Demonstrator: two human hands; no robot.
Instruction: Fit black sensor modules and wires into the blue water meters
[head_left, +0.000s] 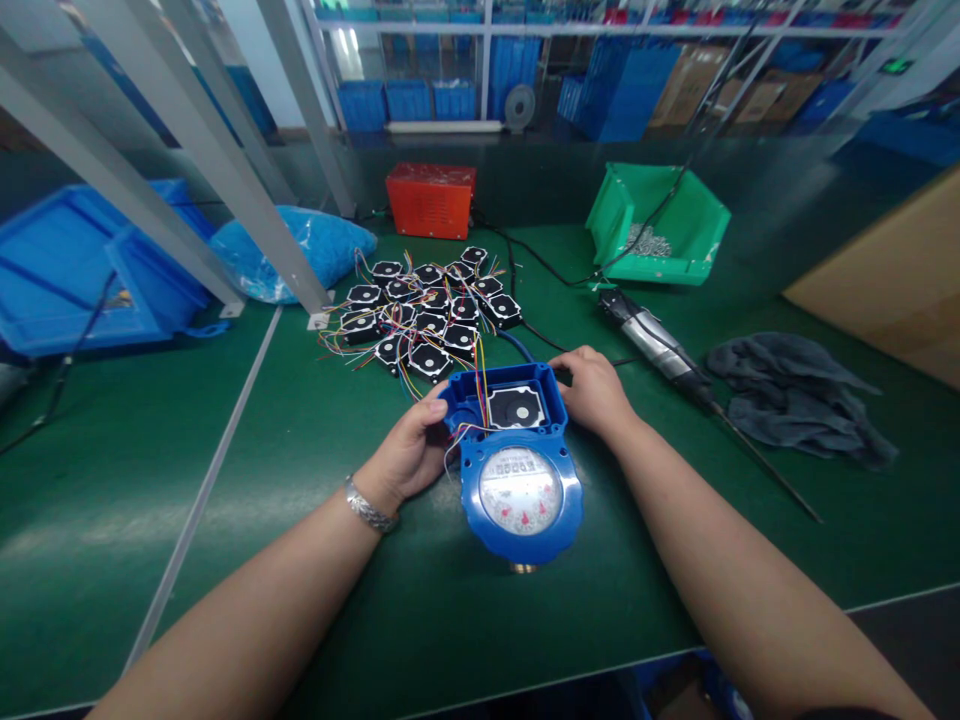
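A blue water meter (520,492) with a round white dial lies on the green table (315,560) in front of me. Its open blue box at the far end holds a black square module (515,408) with coloured wires. My left hand (411,448) grips the box's left side, thumb on its rim. My right hand (594,388) is curled against the box's right side. A silver bracelet (366,508) sits on my left wrist.
Several black modules with coloured wires (427,315) are piled behind the meter. An electric screwdriver (660,345) and a grey cloth (799,395) lie to the right. Behind stand a green screw bin (660,222), a red box (430,200), a blue bag (315,245) and blue trays (82,265).
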